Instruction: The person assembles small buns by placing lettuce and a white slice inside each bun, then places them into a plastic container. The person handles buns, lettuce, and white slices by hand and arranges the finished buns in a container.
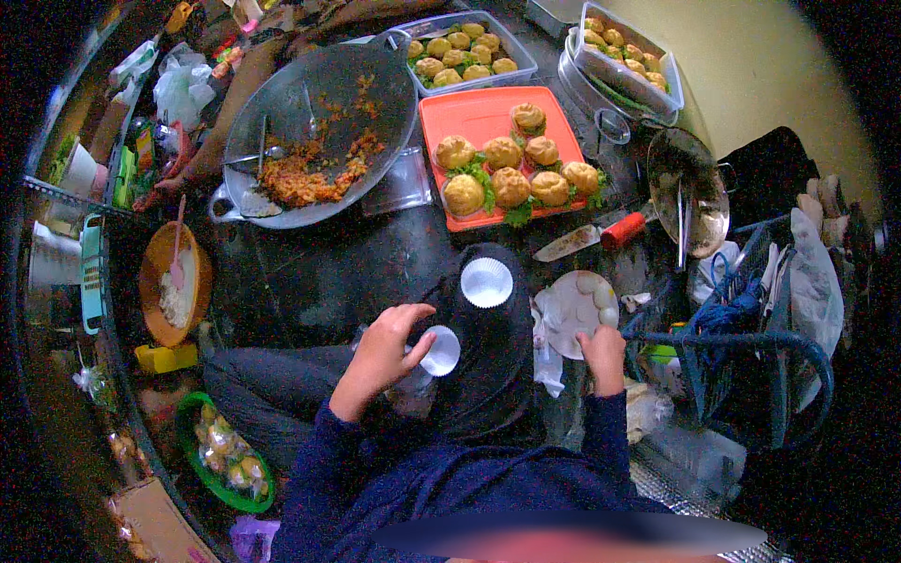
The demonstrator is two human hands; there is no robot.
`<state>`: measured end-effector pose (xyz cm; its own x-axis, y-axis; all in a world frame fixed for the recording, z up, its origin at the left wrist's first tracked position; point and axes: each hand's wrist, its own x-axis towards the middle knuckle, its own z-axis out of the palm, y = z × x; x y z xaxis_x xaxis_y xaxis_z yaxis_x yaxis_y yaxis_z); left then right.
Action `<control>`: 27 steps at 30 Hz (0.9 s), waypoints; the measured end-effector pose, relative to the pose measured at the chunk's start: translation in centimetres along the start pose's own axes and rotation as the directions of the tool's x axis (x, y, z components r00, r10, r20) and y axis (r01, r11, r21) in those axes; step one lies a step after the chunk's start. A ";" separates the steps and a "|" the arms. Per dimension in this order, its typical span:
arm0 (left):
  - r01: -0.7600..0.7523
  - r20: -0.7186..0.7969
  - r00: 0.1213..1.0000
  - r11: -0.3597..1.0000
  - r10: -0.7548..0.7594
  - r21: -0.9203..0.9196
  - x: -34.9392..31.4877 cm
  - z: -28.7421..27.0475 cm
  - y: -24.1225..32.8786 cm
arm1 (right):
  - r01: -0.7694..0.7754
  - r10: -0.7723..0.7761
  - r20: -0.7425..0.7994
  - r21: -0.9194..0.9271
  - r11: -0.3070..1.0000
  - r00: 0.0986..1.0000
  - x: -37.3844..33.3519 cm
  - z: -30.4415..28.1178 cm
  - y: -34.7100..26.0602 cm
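My left hand (385,349) is beside a white paper baking cup (440,352), its thumb at the rim and its fingers apart. Another white paper baking cup (487,282) stands just beyond, over my dark-clothed leg. My right hand (603,357) reaches the near right edge of a pale plate (566,319). Its fingers are bent together beside pieces of boiled egg (601,298); whatever is between the fingertips is hidden. Ahead, an orange tray (450,127) bears several filled golden pastry puffs (511,187) with green lettuce.
A large wok (246,113) of orange-red filling stands at the far left, near another person's arm (246,98). A knife (568,245) lies right of the tray. Plastic boxes (530,70) of puffs are behind. A rice bowl (199,310), green basket (192,455) and blue rack (751,340) flank me.
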<state>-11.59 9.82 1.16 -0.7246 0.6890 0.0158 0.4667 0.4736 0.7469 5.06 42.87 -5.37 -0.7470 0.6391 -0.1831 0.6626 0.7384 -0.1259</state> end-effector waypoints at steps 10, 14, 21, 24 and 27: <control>0.066 -0.055 0.997 0.995 -0.062 0.068 2.1 -3.8 -2.1 | 0.180 -0.309 -0.201 0.979 -0.096 0.930 29.1 -11.9 -21.1; 0.202 -0.085 0.975 0.979 -0.203 -0.020 2.5 -4.7 -4.7 | -0.129 -0.193 0.151 0.984 0.120 0.970 43.3 -6.5 -26.6; 0.368 -0.106 0.921 0.926 -0.375 -0.082 2.7 -4.9 -9.2 | 0.112 -0.397 -0.026 0.974 0.196 0.917 53.6 2.5 -28.2; 0.351 -0.098 0.929 0.934 -0.357 -0.073 2.9 -4.4 -10.1 | 0.099 -0.342 0.054 0.905 0.414 0.938 54.7 3.1 -28.7; 0.370 -0.082 0.923 0.925 -0.377 -0.083 2.7 -4.2 -10.3 | -0.080 -0.325 0.072 0.997 -0.013 0.943 54.2 2.3 -28.3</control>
<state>-20.44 4.51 -3.72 -0.8860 0.4121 -0.2123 0.1212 0.6480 0.7520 -54.06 56.13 -13.98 -0.9159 0.3471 -0.2016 0.1058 -0.2756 -0.9554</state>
